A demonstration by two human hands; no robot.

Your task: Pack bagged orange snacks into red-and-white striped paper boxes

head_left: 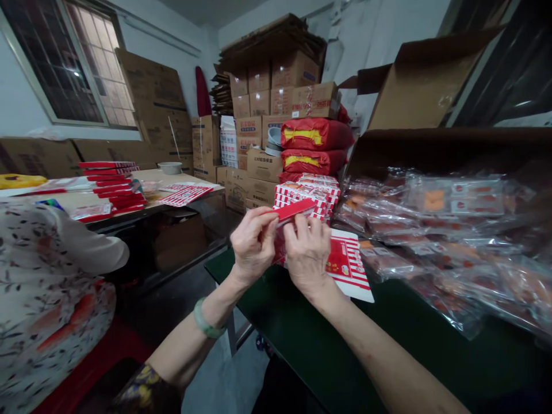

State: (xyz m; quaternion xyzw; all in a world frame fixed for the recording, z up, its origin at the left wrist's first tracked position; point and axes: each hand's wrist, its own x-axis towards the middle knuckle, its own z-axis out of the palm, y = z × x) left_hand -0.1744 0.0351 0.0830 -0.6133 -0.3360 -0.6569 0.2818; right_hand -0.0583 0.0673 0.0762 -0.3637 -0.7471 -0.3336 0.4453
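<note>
Both my hands grip one small red flat packet (296, 209) above the near edge of the dark green table (310, 339). My left hand (253, 241) pinches its left end, and my right hand (307, 250) holds it from below with fingers curled. A green bracelet sits on my left wrist. Under my right hand lies a flat red-and-white striped box sheet (349, 265). Just behind my hands stands a stack of red-and-white striped boxes (307, 194).
A heap of clear plastic packs (435, 230) with orange contents fills the table's right side. Red sacks (314, 135) and cardboard cartons (276, 92) are piled behind. At left, a person in a floral top (47, 287) sits by a second table with red stacks (114, 184).
</note>
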